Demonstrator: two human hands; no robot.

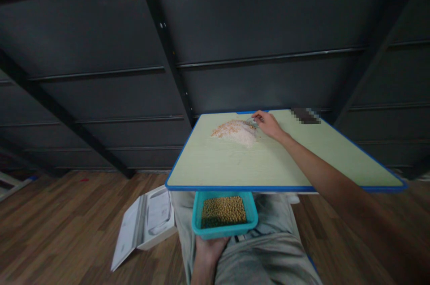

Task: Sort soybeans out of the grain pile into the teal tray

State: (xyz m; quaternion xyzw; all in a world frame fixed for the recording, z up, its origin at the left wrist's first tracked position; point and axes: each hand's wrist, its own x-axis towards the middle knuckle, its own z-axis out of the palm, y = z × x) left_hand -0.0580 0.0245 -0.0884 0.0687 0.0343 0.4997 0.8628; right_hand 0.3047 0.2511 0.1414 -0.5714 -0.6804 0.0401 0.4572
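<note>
My left hand (210, 249) supports a teal plastic basket (198, 230) from below, at the table's near edge above my lap. Yellow soybeans (224, 210) cover the bottom of this basket. Over the far part of the small table (204, 164), my right hand (267, 123) pinches a thin, greyish, metal-looking tool (250, 120); its exact kind is too small to make out. The tool's far end meets the right side of a pile of whitish grains (247, 136). Orange-tan beans (223, 129) lie scattered over the pile's left and upper parts.
A dark pixelated object (305, 116) lies at the table's far right. An open white box (156, 215) stands on the wooden floor (87, 227) to the left. A dark panelled wall (255, 21) rises behind the blue-edged table.
</note>
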